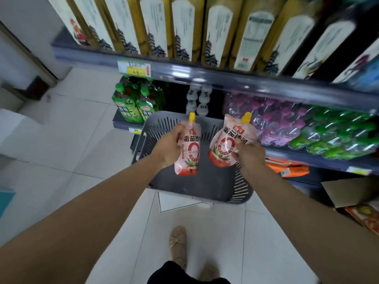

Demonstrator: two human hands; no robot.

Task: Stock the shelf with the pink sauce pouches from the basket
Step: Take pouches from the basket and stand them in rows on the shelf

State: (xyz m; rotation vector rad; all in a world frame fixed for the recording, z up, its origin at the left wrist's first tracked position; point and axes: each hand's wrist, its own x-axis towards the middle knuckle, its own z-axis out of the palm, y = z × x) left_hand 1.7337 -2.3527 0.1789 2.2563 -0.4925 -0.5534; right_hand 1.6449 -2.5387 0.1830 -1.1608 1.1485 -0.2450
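Over the basket (152, 131), each pouch (187, 149) stands spout-up.

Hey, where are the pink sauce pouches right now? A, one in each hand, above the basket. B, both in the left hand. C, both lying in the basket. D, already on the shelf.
A: the left hand grips one pouch and the right hand pinches the other pouch, both held over the grey basket.

Pale glossy floor tiles (82, 140) fill the lower and left frame. A whitish wall (22, 23) stands upper left. Dark grey shelving (266, 88) crosses the top and right, its edge glinting.
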